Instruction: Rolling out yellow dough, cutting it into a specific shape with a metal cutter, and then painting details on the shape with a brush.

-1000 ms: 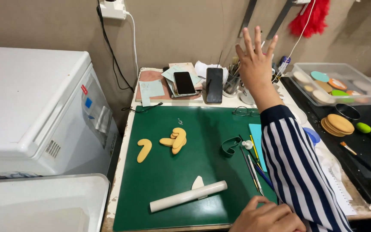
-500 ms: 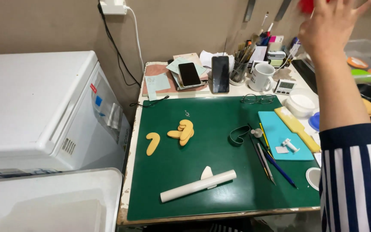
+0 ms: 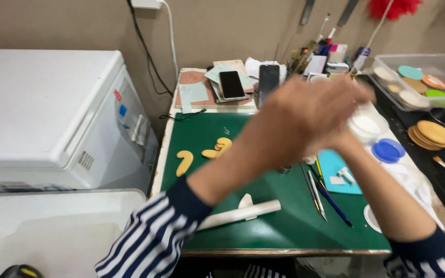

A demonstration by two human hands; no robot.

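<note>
Both hands sit blurred in the centre-right of the frame, raised above the green cutting mat — the left hand lies across and in front of the right hand, the two pressed or rubbed together. Neither appears to hold anything, though the smear hides the fingers, so whether each is open or curled I cannot tell. Nearest below them, toward the lower centre of the frame, lies the white roller; its long axis runs left-low to right-high, nearly parallel to the striped left forearm that crosses just above it. The left arm is the nearer one — the right forearm enters from the lower right corner, well apart from the roller. A small pale scrap touches the roller's upper side. Further up-left on the mat rest the tan curved pieces, well apart from both hands. Pens lie directly under the right wrist.
</note>
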